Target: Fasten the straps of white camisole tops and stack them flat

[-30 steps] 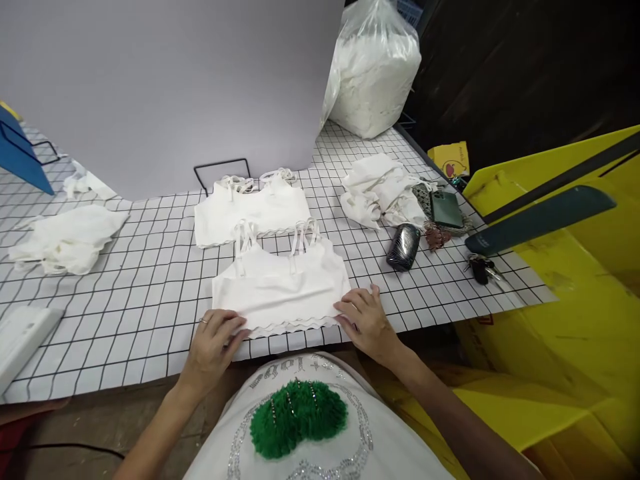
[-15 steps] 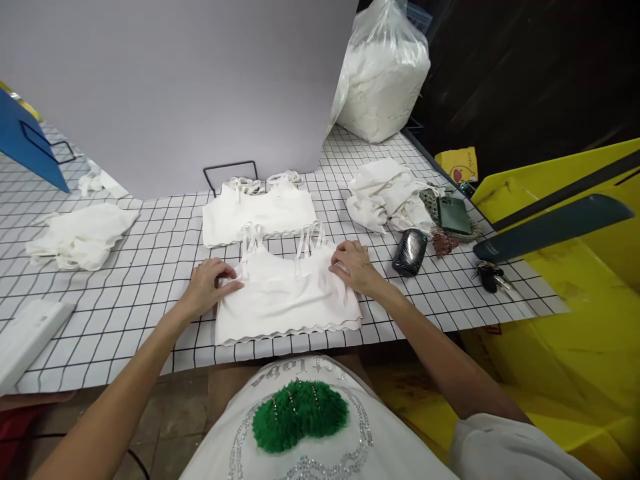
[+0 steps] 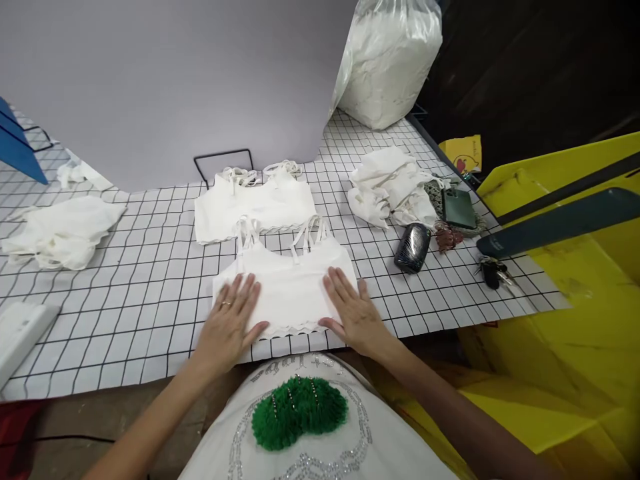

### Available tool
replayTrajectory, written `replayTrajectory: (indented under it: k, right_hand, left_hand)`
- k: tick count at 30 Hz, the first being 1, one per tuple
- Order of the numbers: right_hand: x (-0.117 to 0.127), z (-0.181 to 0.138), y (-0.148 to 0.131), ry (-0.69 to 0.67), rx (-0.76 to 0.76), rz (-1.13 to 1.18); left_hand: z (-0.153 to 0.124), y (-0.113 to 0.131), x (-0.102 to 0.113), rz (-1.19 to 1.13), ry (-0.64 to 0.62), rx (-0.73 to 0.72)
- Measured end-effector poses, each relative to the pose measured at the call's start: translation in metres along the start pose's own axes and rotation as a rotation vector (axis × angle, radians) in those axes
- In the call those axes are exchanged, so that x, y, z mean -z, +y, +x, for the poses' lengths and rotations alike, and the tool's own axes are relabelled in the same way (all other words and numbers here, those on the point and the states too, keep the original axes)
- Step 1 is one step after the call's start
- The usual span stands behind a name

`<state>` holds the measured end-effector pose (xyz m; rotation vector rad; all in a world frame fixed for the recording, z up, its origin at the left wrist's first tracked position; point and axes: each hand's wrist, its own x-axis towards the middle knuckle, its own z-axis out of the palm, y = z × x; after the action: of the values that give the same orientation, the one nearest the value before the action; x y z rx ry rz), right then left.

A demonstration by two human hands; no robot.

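A white strappy crop top [image 3: 290, 287] lies spread on the grid-patterned cloth, its scalloped hem toward me and its thin straps pointing away. My left hand [image 3: 227, 323] rests flat on its lower left side, fingers stretched out, a ring on one finger. On the lower right side my right hand [image 3: 357, 313] lies flat too, with the thumb apart. Neither hand grips the fabric. Just behind, a second white top [image 3: 255, 207] with a similar scalloped hem lies flat, its straps gathered at the top.
Crumpled white garments lie at the left [image 3: 65, 233] and right [image 3: 390, 187]. A black oval case [image 3: 413, 248], a dark green phone [image 3: 459, 208] and keys [image 3: 495, 273] sit at right. A grey panel [image 3: 165, 87] stands behind; a stuffed plastic bag [image 3: 390, 67] is at back right.
Both hands have moved from pinching the top's upper side edges down onto its lower front, opening flat. The fabric looks smoother. The view has shifted slightly.
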<state>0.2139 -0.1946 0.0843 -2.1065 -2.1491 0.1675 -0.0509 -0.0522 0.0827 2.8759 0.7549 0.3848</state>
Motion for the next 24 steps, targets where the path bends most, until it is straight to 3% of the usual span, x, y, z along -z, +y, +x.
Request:
replayTrajectory:
  k: [5, 9, 11, 14, 18, 21, 24]
  right_hand:
    - [0.019, -0.025, 0.032, 0.064, -0.114, 0.065]
    - [0.066, 0.011, 0.09, 0.403, -0.207, 0.244]
    - [0.096, 0.04, 0.127, 0.542, -0.238, 0.211]
    - [0.126, 0.089, 0.172, 0.431, -0.366, 0.006]
    - [0.129, 0.146, 0.201, 0.362, -0.449, -0.041]
    - [0.135, 0.168, 0.216, 0.381, -0.525, -0.033]
    - [0.164, 0.172, 0.235, 0.483, -0.568, -0.004]
  left_hand:
    - [-0.015, -0.025, 0.009, 0.081, 0.138, -0.079]
    - [-0.006, -0.03, 0.007, 0.056, 0.261, -0.097]
    - [0.001, -0.03, 0.009, 0.029, 0.301, -0.124]
    - [0.013, -0.029, 0.017, -0.018, 0.324, -0.154]
    - [0.028, -0.022, 0.033, -0.068, 0.358, -0.163]
    - [0.025, -0.028, 0.043, -0.063, 0.389, -0.167]
    - [0.009, -0.044, 0.048, -0.107, 0.419, -0.071]
